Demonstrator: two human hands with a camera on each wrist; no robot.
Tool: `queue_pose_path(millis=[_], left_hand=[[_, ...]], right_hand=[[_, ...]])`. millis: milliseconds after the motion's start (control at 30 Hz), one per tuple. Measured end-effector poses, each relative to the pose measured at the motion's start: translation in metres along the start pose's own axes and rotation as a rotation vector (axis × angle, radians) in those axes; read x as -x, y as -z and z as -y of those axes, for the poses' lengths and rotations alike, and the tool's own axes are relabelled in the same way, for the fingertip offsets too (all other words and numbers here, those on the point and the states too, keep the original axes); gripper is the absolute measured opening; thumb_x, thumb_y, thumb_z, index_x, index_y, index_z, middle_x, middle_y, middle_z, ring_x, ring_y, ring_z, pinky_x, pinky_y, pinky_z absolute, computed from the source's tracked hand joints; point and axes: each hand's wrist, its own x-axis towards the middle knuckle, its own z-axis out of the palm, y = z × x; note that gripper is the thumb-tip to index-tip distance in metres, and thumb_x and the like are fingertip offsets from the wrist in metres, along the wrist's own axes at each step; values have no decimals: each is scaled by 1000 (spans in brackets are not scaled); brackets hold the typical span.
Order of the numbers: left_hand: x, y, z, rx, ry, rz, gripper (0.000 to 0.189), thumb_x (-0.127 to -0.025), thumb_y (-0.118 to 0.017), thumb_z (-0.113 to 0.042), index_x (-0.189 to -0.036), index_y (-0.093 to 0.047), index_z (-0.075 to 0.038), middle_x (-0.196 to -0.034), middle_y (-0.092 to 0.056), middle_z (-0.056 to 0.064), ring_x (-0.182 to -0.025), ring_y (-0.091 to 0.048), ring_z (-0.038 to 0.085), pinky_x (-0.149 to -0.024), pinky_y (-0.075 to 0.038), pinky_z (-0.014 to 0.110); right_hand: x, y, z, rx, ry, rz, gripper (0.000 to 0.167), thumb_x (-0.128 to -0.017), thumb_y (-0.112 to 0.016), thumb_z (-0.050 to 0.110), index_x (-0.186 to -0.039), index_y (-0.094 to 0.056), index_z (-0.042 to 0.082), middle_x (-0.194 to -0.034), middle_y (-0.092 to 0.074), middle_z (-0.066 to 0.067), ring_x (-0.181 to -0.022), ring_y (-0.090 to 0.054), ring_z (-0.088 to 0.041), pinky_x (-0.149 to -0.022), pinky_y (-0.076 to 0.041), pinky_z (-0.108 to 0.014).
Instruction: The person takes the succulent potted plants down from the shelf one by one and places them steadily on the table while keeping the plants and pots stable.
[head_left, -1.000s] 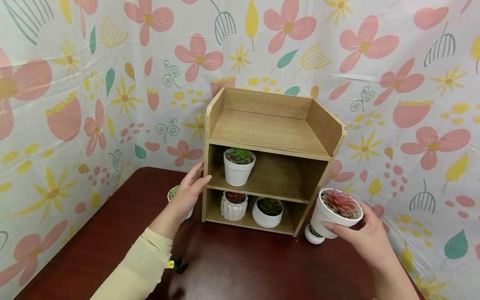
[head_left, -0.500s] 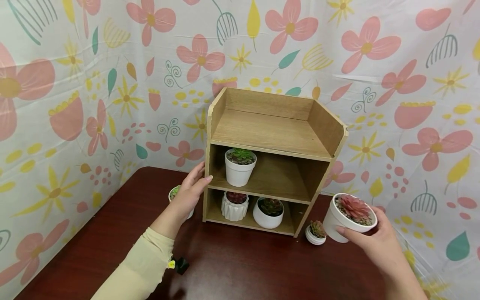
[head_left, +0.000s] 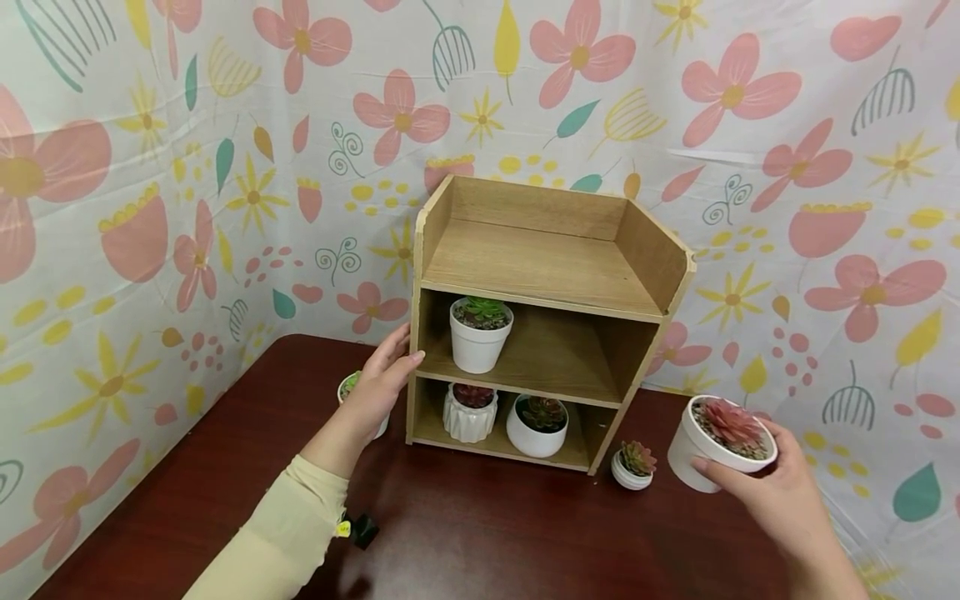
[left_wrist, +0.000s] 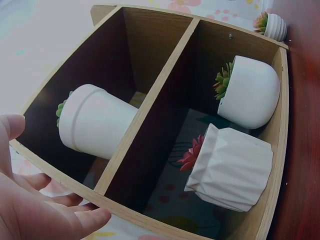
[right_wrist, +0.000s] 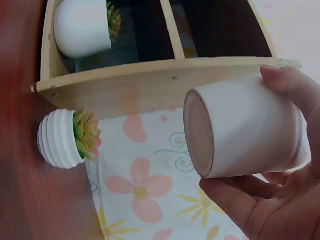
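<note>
In the head view my right hand grips a white potted succulent with a red rosette, tilted and right of the wooden shelf. The right wrist view shows its flat base, with thumb and fingers around the pot. My left hand touches the shelf's left side, its thumb at the front edge and its fingers fairly straight. On the middle shelf stands a green succulent in a white pot. Below it are a fluted white pot and a round white pot, both with dark succulents.
A small ribbed pot with a succulent stands on the dark red table at the shelf's right foot. Another potted plant is partly hidden behind my left hand. A small black object lies near my left sleeve. Flowered cloth hangs behind.
My right hand has moved right with the red potted succulent, away from the shelf, uncovering the small ribbed pot. My left hand has stayed at the shelf's side.
</note>
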Motion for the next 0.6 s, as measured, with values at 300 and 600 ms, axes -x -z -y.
queue_pose_path(millis=[300, 600], left_hand=[[1, 0, 0, -3, -2, -2, 66, -108, -51, -31, -165, -20, -23, -171, -21, 8, -159, -22, 27, -128, -20, 55], [1, 1, 0, -9, -1, 3, 66, -108, -51, -32, -165, -20, -23, -170, -22, 8, -158, -22, 27, -128, -20, 55]], right_hand=[[-6, 8, -12, 10, 15, 15, 61, -79, -81, -10, -132, -62, 14, -108, -74, 17, -93, -68, 3, -77, -53, -10], [-12, 12, -26, 249, -28, -14, 47, -82, -85, 5, -123, -63, 14, -99, -69, 24, -88, -64, 5, -75, -50, -11]])
